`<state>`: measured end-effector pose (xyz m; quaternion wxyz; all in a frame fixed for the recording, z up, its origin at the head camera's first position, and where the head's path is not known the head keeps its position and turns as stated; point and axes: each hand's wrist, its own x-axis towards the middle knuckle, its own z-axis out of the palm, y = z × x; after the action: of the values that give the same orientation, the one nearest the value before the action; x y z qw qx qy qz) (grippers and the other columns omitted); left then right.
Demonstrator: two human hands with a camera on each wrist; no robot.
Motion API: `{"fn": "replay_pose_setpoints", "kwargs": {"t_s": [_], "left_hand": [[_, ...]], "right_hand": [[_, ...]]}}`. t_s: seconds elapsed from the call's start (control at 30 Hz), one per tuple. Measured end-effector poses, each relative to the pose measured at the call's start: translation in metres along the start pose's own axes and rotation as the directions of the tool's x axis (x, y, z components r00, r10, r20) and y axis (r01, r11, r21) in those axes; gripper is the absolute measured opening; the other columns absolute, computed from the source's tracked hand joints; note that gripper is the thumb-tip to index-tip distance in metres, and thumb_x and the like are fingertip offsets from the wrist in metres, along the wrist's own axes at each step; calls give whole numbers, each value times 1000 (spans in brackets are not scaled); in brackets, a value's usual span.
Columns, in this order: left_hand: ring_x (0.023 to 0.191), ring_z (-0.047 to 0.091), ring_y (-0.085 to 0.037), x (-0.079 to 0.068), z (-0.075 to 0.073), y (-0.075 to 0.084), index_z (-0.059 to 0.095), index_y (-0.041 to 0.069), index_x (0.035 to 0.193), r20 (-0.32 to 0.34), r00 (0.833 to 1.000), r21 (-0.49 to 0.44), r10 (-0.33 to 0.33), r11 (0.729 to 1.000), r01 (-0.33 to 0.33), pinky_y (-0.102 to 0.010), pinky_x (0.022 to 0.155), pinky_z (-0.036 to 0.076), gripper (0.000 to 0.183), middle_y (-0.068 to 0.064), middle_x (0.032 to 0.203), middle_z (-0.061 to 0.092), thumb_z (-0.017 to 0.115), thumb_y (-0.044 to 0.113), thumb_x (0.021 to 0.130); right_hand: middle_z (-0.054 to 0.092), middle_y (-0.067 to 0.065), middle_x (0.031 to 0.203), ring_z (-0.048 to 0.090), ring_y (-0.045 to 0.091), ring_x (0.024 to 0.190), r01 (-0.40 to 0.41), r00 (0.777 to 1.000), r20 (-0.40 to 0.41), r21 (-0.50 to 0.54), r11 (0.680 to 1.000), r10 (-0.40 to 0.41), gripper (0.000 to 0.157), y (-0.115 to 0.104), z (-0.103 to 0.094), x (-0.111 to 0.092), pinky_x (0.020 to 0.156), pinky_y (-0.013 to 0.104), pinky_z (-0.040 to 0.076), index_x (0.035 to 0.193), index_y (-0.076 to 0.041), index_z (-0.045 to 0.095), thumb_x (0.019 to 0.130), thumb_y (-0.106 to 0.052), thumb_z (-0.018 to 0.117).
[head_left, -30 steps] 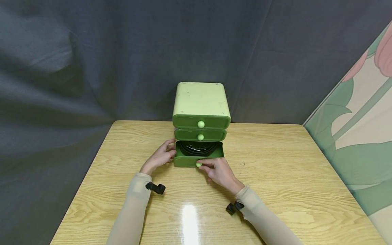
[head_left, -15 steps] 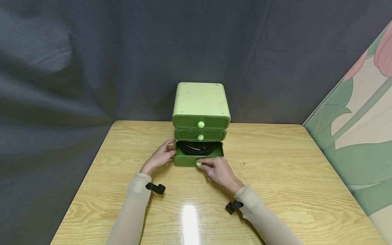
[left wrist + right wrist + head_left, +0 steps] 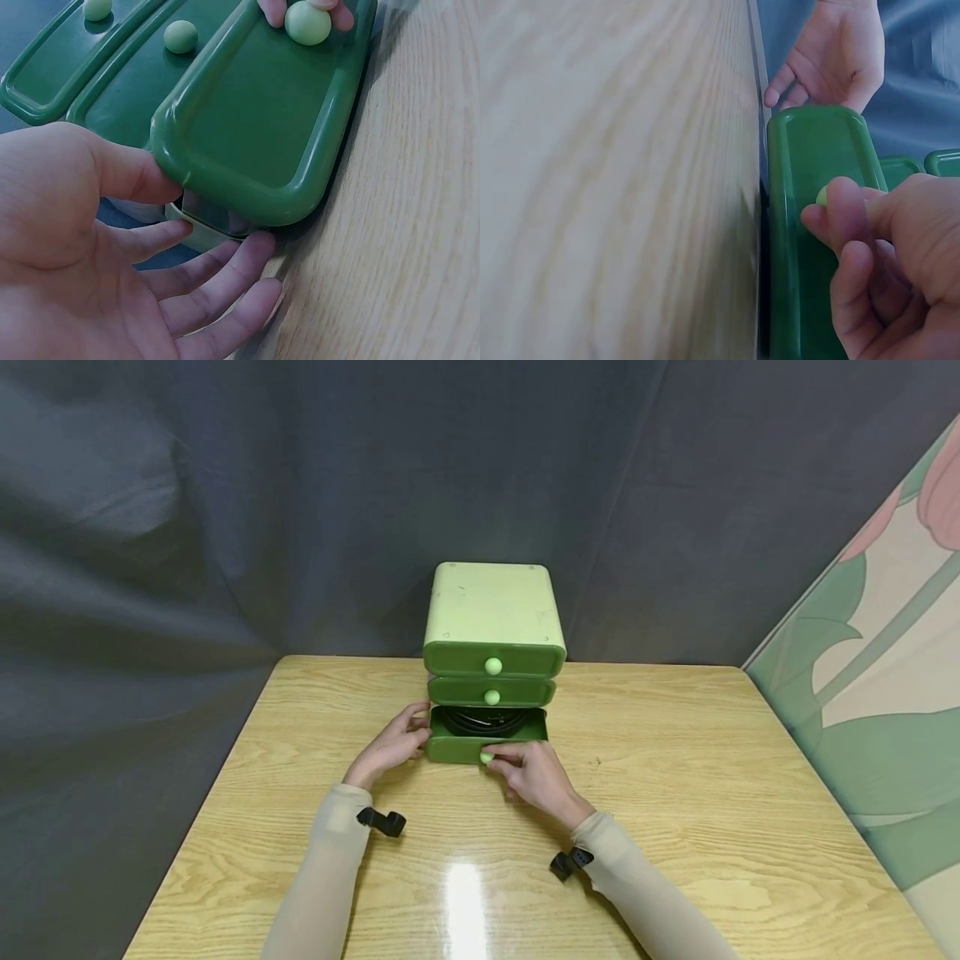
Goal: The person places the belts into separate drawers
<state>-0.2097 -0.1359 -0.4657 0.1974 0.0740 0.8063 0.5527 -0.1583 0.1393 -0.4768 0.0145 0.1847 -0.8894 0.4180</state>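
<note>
A small cabinet (image 3: 493, 602) with a pale green top has green drawers stacked one above another, each with a round pale knob. Its bottom drawer (image 3: 453, 750) is pulled partway out, and a coiled black cable (image 3: 480, 724) lies inside. My right hand (image 3: 536, 777) pinches that drawer's knob (image 3: 822, 196) between thumb and fingers. At the cabinet's left side is my left hand (image 3: 392, 745), its fingers loosely spread. In the left wrist view, its thumb is against the edge of the drawer front (image 3: 255, 120), and its other fingers lie along the lower side.
The upper drawer (image 3: 457, 658) and the middle drawer (image 3: 457, 691) sit above the bottom one. The cabinet stands near the back edge of a wooden table (image 3: 675, 777). Behind hangs a dark curtain (image 3: 360, 510); a flower-patterned cloth (image 3: 885, 677) is at the right.
The bottom drawer has slid slightly inward, with my right hand moving along on its knob. Less of the cable shows. My left hand has stayed in place.
</note>
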Motion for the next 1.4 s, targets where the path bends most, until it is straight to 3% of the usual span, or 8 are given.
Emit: {"fn": "replay_pose_setpoints", "kwargs": {"t_s": [0.2,0.43,0.63,0.97,1.4], "left_hand": [[127,63,-39,-1,1,0,25,7,169,-2,1000,-12,-17,1000,17,-41,94,55,60,-28,162,44,42,14,111],[126,63,-37,-2,1,1,25,9,169,-9,999,-22,-31,999,31,-38,92,53,58,-26,161,46,37,13,112],[121,64,-34,-2,1,2,26,9,168,-11,1000,-19,-27,999,27,-37,90,53,59,-26,160,48,37,11,111],[127,62,-38,0,0,0,24,8,169,-2,1000,-13,-19,1000,19,-41,96,52,62,-26,160,47,37,10,108],[125,62,-36,1,0,-1,24,9,169,-13,999,-24,-31,999,30,-38,93,53,67,-26,158,46,40,9,104]], "right_hand": [[83,7,91,61,4,41,10,1000,-6,4,1000,-10,21,1,2,4,42,22,46,119,-16,84,98,-13,79],[80,6,73,60,7,40,14,1000,-19,10,1000,-14,22,2,1,6,43,21,43,118,-15,84,98,-12,78],[82,7,79,63,11,41,-1,1000,-21,8,1000,1,21,3,1,10,45,22,45,119,-15,84,98,-12,78],[84,8,95,65,12,43,-12,999,-41,28,1000,13,20,6,1,16,45,24,49,117,-15,84,98,-11,78],[84,8,92,66,13,47,-36,998,-51,69,997,39,20,8,1,22,46,23,48,118,-15,84,99,-11,77]]}}
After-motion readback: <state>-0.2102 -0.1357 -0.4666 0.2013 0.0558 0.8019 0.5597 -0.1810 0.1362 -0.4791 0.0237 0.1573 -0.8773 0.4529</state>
